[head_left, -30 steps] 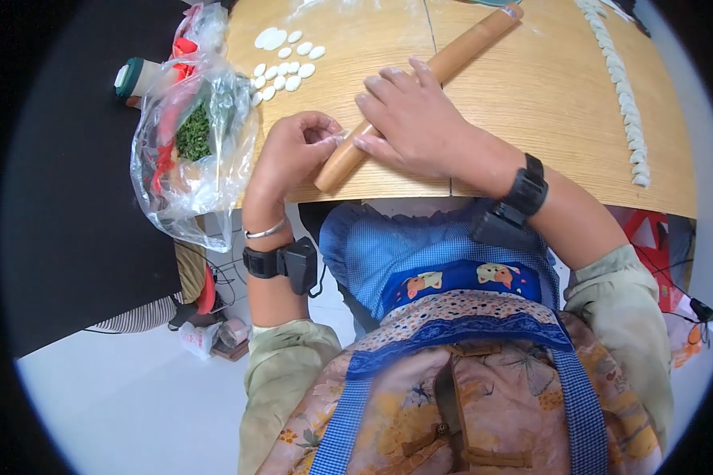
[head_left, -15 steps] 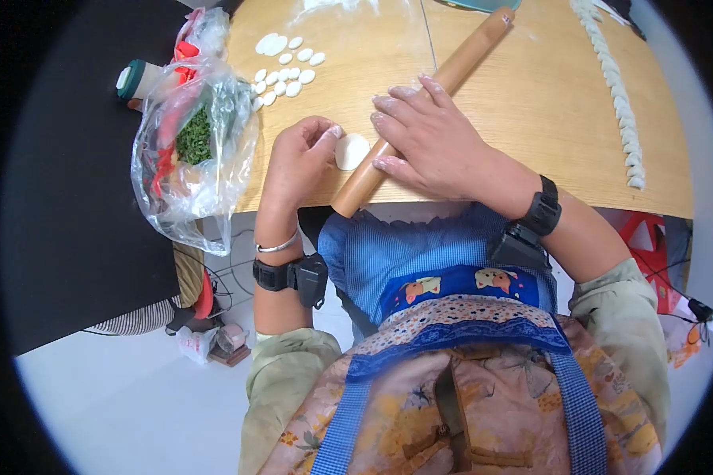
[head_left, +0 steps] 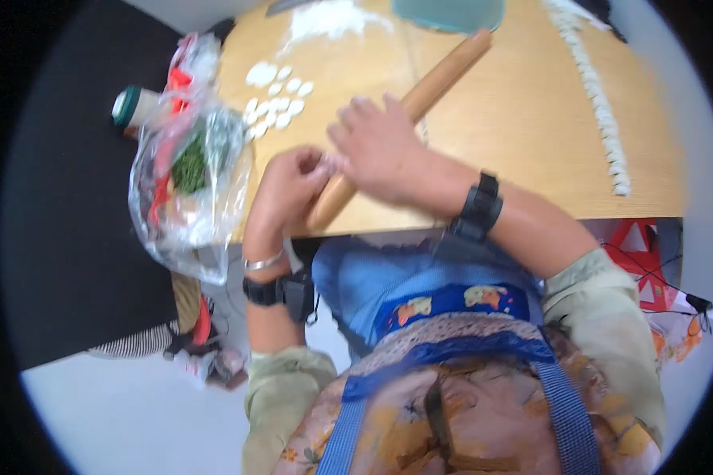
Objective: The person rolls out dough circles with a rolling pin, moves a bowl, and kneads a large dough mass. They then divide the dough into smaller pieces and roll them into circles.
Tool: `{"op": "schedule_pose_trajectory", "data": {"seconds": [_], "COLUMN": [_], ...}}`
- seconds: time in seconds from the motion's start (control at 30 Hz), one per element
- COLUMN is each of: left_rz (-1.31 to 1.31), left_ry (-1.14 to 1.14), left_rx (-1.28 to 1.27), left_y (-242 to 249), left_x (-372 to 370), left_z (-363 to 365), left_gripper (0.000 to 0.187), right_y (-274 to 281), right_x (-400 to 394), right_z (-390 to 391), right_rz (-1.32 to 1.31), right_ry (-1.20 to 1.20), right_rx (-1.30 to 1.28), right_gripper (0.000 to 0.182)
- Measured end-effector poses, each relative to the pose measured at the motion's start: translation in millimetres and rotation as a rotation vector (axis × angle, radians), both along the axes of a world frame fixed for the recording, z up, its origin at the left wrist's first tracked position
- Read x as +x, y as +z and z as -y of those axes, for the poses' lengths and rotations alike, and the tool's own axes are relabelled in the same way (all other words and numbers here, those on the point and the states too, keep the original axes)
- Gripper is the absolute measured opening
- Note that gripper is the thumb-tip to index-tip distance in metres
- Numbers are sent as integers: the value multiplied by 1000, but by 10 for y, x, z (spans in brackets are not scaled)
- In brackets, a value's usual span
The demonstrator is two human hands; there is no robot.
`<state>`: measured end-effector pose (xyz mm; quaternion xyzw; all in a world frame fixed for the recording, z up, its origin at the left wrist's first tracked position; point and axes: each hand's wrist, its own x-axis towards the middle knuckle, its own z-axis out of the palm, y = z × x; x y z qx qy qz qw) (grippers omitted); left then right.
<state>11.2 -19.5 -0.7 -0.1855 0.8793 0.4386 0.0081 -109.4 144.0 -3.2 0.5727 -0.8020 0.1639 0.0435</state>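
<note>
A wooden rolling pin [head_left: 448,73] lies slantwise over the near side of the table. My right hand [head_left: 382,150] rests across its lower half, palm down, with the fingers reaching over the wood. Close beside the pin's near end, my left hand [head_left: 291,184] is closed, thumb and fingers pinched together and almost touching my right hand. What the pinch holds is hidden; the dough disc seen there earlier is covered by hands and pin. Small flattened dough pieces [head_left: 283,120] lie in a group beyond my left hand, a few overlapping at the back.
A clear plastic bag [head_left: 228,198] with chopped greens [head_left: 190,166] stands at the table's left edge, near a green-lidded container [head_left: 127,107]. Scattered flour [head_left: 329,22] and a greenish bowl [head_left: 449,12] are at the back. A long row of white dough pieces [head_left: 598,99] runs down the right.
My right hand has moved left towards my left hand, and the pin has shifted left with it. The dough disc is now covered. The view has tilted, showing more of the table's back.
</note>
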Motion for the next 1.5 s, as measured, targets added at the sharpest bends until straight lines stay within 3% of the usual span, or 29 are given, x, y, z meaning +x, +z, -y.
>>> {"op": "schedule_pose_trajectory", "data": {"seconds": [0.1,0.33,0.5,0.7,0.83,0.9,1.03,1.13,1.2,1.4,1.5], "left_rz": [28,-164,-220,-216,-329,-370,-374,-390,-459,-380,-297], "left_ry": [-75,141,135,157,214,211,234,253,269,309,256], "left_rx": [-138,300,152,-76,-3,25,20,61,90,240,107], "left_y": [50,-132,-204,-172,-261,-286,-274,-290,-290,-239,-53], "left_x": [-2,79,98,60,73,85,82,69,59,56,41], "left_z": [-69,-93,-95,-108,-101,-87,-83,-86,-89,99,220], "left_gripper": [12,11,18,12,12,13,14,15,14,16,17], "right_y": [-57,-181,-160,-133,-26,145,345,473,497,423,408], "right_x": [56,188,144,4,-267,-526,-1272,-1807,-1995,-2120,-2126], "right_z": [-205,-595,-582,-414,-404,-339,-280,-206,-154,-84,-105], "right_rz": [-40,-32,-54,-6,-74,82,-42,-154,-203,-324,-331], "right_ry": [11,55,87,154,249,267,-35,-174,-322,-256,-233], "right_rx": [-35,-101,-107,-92,-179,-8,-35,143,361,426,421], "right_gripper": [52,60,61,55,49,40,18,21,12,15,15]}}
